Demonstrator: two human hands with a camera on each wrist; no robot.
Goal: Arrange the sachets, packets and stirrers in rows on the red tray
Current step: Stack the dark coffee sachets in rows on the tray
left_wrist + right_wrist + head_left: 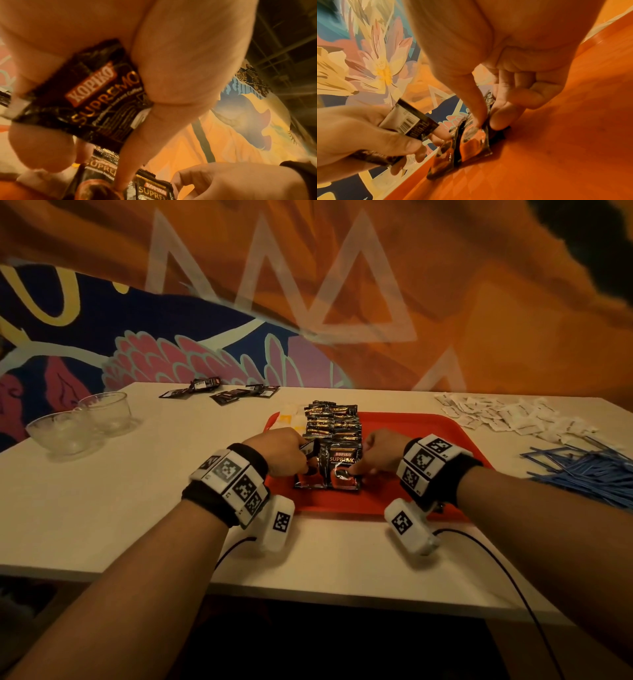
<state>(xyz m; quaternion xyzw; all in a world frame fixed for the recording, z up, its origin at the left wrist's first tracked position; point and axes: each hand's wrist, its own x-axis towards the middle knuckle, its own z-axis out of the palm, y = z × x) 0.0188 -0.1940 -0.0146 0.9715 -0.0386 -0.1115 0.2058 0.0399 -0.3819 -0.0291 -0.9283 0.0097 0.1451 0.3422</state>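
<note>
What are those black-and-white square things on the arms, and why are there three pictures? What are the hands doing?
Those squares are markers on wristbands that carry little cameras. One picture comes from a camera on the person's head; the other two look along each hand. There is no robot here, just a person. On the white table sits a red tray with a row of black coffee packets. The left hand holds a spare coffee packet. The right hand pinches the front packet in the row. White sachets, blue stirrers and two glass bowls wait on the table.
</note>
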